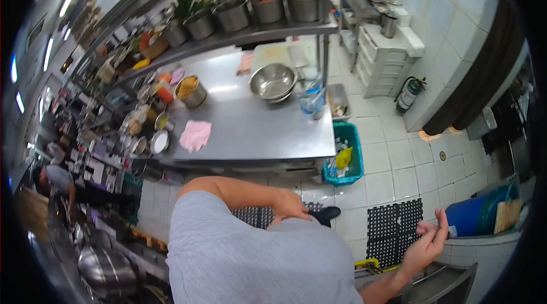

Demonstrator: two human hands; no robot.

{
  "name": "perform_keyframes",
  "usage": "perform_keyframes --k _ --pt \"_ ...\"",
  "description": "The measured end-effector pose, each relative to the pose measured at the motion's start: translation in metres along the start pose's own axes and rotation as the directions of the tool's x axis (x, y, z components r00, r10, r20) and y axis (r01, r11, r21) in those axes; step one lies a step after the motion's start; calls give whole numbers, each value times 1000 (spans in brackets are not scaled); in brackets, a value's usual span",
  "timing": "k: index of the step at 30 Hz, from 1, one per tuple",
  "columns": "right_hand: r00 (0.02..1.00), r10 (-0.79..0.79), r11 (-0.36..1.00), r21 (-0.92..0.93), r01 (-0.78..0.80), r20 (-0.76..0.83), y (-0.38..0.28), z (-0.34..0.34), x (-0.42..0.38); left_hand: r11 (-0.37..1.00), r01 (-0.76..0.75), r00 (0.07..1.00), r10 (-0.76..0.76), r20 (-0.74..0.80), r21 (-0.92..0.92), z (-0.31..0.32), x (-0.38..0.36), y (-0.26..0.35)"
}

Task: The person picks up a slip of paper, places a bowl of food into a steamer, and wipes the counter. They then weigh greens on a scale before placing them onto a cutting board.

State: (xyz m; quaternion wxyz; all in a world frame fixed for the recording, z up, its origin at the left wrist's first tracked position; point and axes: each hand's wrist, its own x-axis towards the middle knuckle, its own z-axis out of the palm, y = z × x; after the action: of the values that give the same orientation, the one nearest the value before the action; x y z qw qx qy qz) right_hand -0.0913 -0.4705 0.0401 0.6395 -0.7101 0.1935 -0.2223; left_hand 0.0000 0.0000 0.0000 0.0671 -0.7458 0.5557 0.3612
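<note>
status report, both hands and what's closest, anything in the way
Left hand at the grey shirt, grip unclear. Right hand held out, nothing seen in it. Black mat on floor nearby; nothing visibly blocking either hand.

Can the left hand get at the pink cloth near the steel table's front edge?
Probably yes, perhaps with a lean or step forward. The left hand is at the front of the grey shirt; the pink cloth lies uncovered on the steel table, with nothing seen blocking the way.
</note>
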Motion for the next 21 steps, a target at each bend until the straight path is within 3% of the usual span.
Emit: perform_keyframes --k 2,3,5,9,11,12,14,16,18,19,20,21 --pt "967 -246 968 -32 248 59 -5 5 12 995 65 997 -67 -27 -72 -8 7 34" --pt "920 -316 873 -309 377 230 -47 -60 24 981 -54 974 9 -228 -189 22 113 83" --pt "891 -224 827 -407 388 395 -40 -42 9 964 16 969 -81 -234 -265 34 97 96" --pt "687 83 697 -535 478 722 -40 23 -10 943 27 942 -134 -307 -330 80 85 71" --pt "574 221 642 -560 523 789 -22 61 -8 951 69 927 -173 -334 -301 90 64 49" --pt "561 218 641 -550 535 799 -7 82 -3 947 79 922 -188 -338 -310 92 48 36" --pt "431 315 663 -521 538 846 34 130 9 876 205 857 -376 -352 -437 96 7 5" --pt "425 229 689 -454 565 876 87 185 30 772 230 638 -579 -507 -592 97 -32 -24" --pt "420 138 699 -389 600 897 139 235 49 675 111 337 -716 -611 -729 78 -67 -41" --pt "543 72 687 -437 581 836 161 261 59 663 14 170 -739 -652 -748 61 -87 -49" --pt "657 2 681 -482 551 754 177 284 66 669 -19 98 -738 -668 -743 37 -111 -56" --pt "666 -22 682 -476 555 746 186 305 68 688 -13 93 -722 -686 -725 10 -136 -59"
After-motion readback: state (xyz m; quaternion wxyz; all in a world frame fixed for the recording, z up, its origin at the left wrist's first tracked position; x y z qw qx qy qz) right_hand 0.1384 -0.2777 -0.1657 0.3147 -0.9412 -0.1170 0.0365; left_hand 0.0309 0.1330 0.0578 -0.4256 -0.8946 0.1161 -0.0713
